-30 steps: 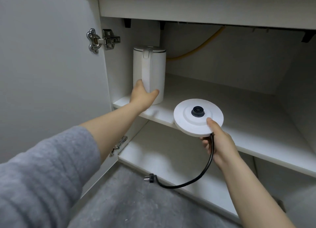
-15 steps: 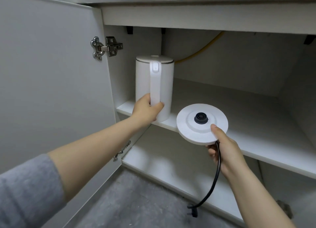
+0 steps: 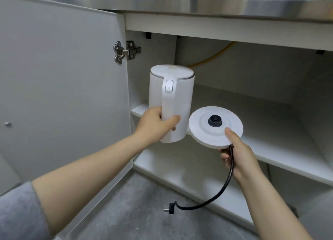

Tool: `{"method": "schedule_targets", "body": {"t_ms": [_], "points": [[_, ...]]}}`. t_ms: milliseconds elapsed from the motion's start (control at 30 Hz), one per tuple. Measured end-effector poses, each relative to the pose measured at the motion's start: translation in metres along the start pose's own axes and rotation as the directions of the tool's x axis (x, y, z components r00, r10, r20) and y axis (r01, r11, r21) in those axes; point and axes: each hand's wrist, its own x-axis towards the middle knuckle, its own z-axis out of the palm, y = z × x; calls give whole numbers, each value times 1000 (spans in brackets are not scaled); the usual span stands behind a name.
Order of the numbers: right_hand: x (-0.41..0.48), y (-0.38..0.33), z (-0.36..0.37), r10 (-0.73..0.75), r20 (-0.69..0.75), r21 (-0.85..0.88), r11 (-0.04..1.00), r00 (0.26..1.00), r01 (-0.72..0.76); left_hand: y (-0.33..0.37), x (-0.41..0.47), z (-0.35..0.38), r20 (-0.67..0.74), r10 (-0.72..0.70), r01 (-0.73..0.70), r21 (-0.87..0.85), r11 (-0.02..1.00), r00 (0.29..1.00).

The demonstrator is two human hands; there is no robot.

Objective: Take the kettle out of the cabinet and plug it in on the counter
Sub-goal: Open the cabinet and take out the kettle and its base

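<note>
My left hand (image 3: 156, 125) grips the handle of the white kettle (image 3: 177, 97), which hangs upright just in front of the cabinet shelf (image 3: 270, 137), clear of it. My right hand (image 3: 236, 155) holds the round white kettle base (image 3: 201, 130) by its near edge, thumb on top, to the right of the kettle. The base's black connector faces up. Its black cord (image 3: 225, 185) dangles below my right hand and ends in a plug (image 3: 169, 208) hanging over the floor.
The open cabinet door (image 3: 63, 88) stands at the left on its metal hinge (image 3: 126, 51). A steel counter edge (image 3: 198, 5) runs overhead. A yellow hose (image 3: 212, 58) crosses the cabinet's back. The lower shelf (image 3: 180, 169) and grey floor (image 3: 126, 212) lie below.
My left hand has lifted the kettle off the shelf and drawn it outward. The base in my right hand stayed about level, and the plug swung left. My view rose toward the counter.
</note>
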Motion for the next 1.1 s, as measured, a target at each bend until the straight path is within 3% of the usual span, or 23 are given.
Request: {"method": "schedule_targets", "body": {"t_ms": [67, 233, 433, 700, 1100], "points": [[-4, 2, 0, -16, -2, -8, 1000, 1000, 16, 3, -11, -4, -43, 16, -16, -9, 1000, 999], [-10, 3, -3, -36, -32, -24, 999, 999, 35, 9, -38, 2, -18, -25, 18, -319, 948, 1000], [-14, 7, -2, -81, -26, -68, 995, 996, 79, 3, -55, 6, -152, -70, -8, -461, 887, 986], [-10, -8, 19, 34, -41, -150, 988, 999, -40, 0, -73, -6, -28, -326, 290, -392, 873, 945], [-65, -86, 50, 244, -134, -157, 952, 961, -264, 72, -73, -88, 79, -546, 548, -240, 802, 834]]}}
